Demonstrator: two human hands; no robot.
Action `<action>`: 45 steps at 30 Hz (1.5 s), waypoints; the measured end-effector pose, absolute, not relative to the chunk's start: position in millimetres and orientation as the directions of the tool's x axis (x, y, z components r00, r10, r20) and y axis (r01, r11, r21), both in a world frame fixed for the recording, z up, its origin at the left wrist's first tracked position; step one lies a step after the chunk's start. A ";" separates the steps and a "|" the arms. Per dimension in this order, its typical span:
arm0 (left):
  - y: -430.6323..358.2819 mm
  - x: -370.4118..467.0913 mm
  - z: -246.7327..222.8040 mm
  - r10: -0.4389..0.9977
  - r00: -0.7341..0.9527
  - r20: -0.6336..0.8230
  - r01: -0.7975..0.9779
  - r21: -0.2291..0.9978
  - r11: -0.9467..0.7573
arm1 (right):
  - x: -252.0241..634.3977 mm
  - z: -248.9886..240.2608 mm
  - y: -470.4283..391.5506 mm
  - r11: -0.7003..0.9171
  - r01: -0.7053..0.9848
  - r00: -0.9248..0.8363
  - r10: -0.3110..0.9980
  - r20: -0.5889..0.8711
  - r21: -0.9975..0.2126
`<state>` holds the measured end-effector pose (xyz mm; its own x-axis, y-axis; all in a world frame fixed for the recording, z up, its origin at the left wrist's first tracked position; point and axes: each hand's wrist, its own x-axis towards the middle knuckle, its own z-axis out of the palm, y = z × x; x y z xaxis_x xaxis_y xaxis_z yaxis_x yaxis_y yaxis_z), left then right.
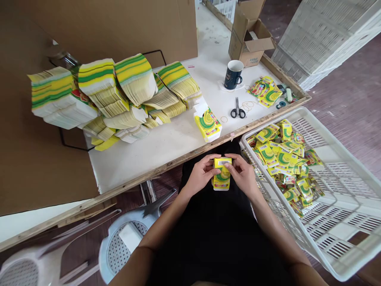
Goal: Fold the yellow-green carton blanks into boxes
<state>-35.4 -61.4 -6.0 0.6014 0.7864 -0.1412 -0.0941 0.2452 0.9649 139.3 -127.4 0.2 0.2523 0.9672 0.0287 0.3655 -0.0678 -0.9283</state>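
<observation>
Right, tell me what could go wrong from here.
Squeezed too hard between the left hand and right hand, the small yellow box could crease. The open yellow box, close to the edge of the white table, might get knocked off. The carton stacks, piled unevenly, might slide if bumped.

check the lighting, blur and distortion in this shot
Head view: soft light, the white tabletop bright without harsh glare; head view: yellow printed carton between the fingers fairly sharp, black clothing too dark for detail; head view: stacked white crates lean near the edge, likely wide-angle distortion.
</observation>
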 end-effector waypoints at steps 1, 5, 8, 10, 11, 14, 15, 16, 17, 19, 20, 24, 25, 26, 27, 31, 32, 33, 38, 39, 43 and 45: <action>-62.6 -33.4 -6.3 0.791 0.597 -0.133 -0.091 0.968 0.232 | 139.2 -1.2 -127.7 -0.067 0.322 0.271 0.962 0.024 -0.944; -57.8 -24.0 -1.8 0.789 0.615 -0.017 -0.034 0.998 0.048 | 141.6 -6.4 -126.7 -0.042 0.047 0.372 0.928 -0.022 -0.998; -35.7 -17.3 4.3 0.798 0.561 0.222 0.059 0.950 -0.306 | 154.9 -11.2 -124.4 0.144 -0.069 0.743 0.667 0.045 -0.987; -14.1 -13.8 4.2 0.798 0.475 0.372 0.173 0.849 -0.499 | 166.1 -15.8 -124.0 0.284 -0.131 0.882 0.471 0.019 -0.950; -3.0 -12.5 2.2 0.789 0.452 0.416 0.223 0.804 -0.552 | 170.2 -18.6 -124.6 0.307 -0.194 0.891 0.453 -0.036 -0.932; 23.8 -10.3 -10.0 0.806 0.437 0.398 0.380 0.731 -0.567 | 170.2 -28.5 -129.5 0.151 -0.415 0.772 0.581 -0.259 -0.897; 29.3 -10.3 -14.5 0.814 0.448 0.370 0.411 0.723 -0.555 | 166.3 -31.8 -131.3 0.083 -0.445 0.719 0.626 -0.301 -0.892; 33.1 -10.9 -18.2 0.820 0.456 0.346 0.429 0.722 -0.543 | 161.2 -34.6 -132.6 0.035 -0.448 0.681 0.661 -0.316 -0.893; 35.1 -12.0 -20.6 0.823 0.462 0.331 0.434 0.725 -0.535 | 155.6 -36.7 -133.0 0.005 -0.438 0.653 0.689 -0.314 -0.899; 35.2 -15.9 -20.8 0.824 0.464 0.325 0.417 0.740 -0.527 | 144.9 -37.5 -130.3 -0.012 -0.406 0.618 0.733 -0.285 -0.914; 33.6 -18.5 -18.7 0.824 0.460 0.330 0.404 0.749 -0.526 | 140.5 -36.0 -127.3 -0.016 -0.395 0.601 0.752 -0.272 -0.918; 13.5 -28.5 -3.4 0.808 0.416 0.418 0.320 0.764 -0.561 | 130.7 -21.3 -110.1 -0.065 -0.390 0.508 0.817 -0.273 -0.919; 4.4 -30.1 0.0 0.787 0.403 0.466 0.281 0.756 -0.591 | 129.8 -17.0 -106.4 -0.074 -0.396 0.486 0.829 -0.277 -0.915; -6.2 -31.2 2.5 0.756 0.418 0.503 0.232 0.746 -0.624 | 129.2 -13.3 -103.6 -0.071 -0.404 0.475 0.836 -0.276 -0.912; -17.7 -31.8 4.1 0.713 0.454 0.534 0.175 0.732 -0.659 | 129.1 -10.3 -101.7 -0.059 -0.411 0.474 0.839 -0.268 -0.910; -58.5 -32.0 4.6 0.539 0.626 0.564 -0.052 0.719 -0.693 | 131.5 -7.6 -104.5 0.021 -0.368 0.555 0.807 -0.202 -0.929; -64.4 -32.1 4.2 0.543 0.621 0.565 -0.073 0.732 -0.677 | 132.4 -8.3 -107.3 0.026 -0.344 0.573 0.798 -0.187 -0.939; -67.8 -32.3 3.8 0.579 0.592 0.561 -0.076 0.754 -0.653 | 133.0 -9.0 -110.5 0.028 -0.322 0.584 0.793 -0.175 -0.946; -59.6 -31.8 1.6 0.851 0.449 0.272 -0.177 0.961 -0.213 | 128.9 -7.6 -124.1 0.030 -0.381 0.517 0.835 -0.186 -0.924; -56.3 -31.1 1.0 0.844 0.500 0.192 -0.232 0.969 -0.083 | 126.8 -6.5 -125.2 0.024 -0.414 0.487 0.850 -0.199 -0.910; -50.1 -29.6 -0.5 0.677 0.734 0.049 -0.303 0.916 0.262 | 118.8 -3.1 -125.1 -0.017 -0.493 0.374 0.898 -0.230 -0.870; -51.5 -30.1 -0.7 0.641 0.766 0.051 -0.323 0.892 0.315 | 116.6 -2.0 -124.4 -0.023 -0.478 0.350 0.912 -0.215 -0.878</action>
